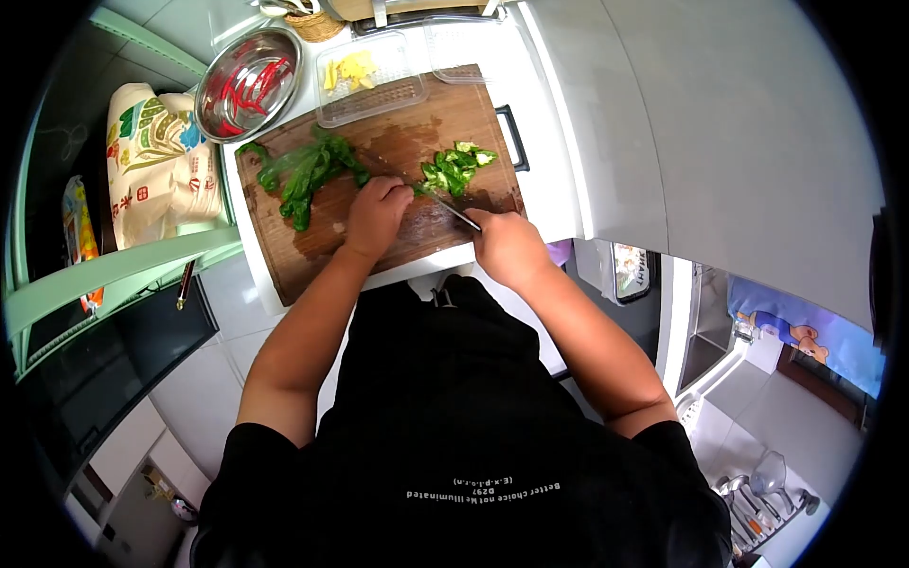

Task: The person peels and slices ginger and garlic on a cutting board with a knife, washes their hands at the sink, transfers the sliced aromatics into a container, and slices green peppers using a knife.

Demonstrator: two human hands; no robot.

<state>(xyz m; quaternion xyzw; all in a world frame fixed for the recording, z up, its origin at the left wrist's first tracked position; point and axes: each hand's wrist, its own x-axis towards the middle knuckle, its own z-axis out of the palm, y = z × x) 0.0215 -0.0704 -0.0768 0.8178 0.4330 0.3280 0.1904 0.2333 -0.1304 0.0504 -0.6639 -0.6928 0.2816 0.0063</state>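
Observation:
On the wooden cutting board [407, 237], my right hand [511, 248] is closed around the handle of a knife [454, 210]. Its blade points up and left, toward the fingertips of my left hand [377, 216]. Those fingers are curled down on a green pepper [418, 189], mostly hidden under them, with its end beside the blade. Just beyond the knife lies a small heap of cut green pepper pieces [453, 170]. Several long, wrinkled green peppers [308, 175] are piled on the board's left side.
Behind the board stand a steel bowl [213, 83] with red pepper strips and a clear plastic tray [379, 102] with yellow slices. Another clear tray [454, 43] sits beside it. A printed sack [156, 180] is on the left, a grey panel [739, 123] on the right.

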